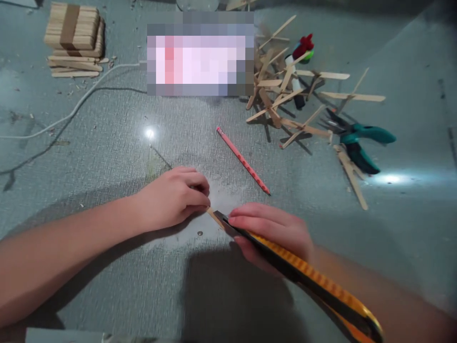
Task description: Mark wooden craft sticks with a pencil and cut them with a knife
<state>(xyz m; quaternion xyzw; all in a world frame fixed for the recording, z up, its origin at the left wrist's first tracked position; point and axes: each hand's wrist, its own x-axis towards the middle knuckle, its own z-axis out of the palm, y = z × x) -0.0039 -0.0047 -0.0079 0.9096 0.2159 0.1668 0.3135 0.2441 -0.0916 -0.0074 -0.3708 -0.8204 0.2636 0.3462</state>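
Note:
My left hand is closed, its fingertips pinching one end of a thin wooden craft stick low over the table. The stick points down and to the right, towards my other hand. Wrapped around a yellow and black utility knife is my right hand. The knife's blade is out and lies against or just beside the stick; I cannot tell whether it cuts into it. Above both hands lies a pink pencil with red spots.
Crossed craft-stick pieces pile up at the upper right, beside green-handled pliers and a dark-tipped white tube. A banded bundle of craft sticks sits upper left. A white cable runs to a blurred-out bright screen.

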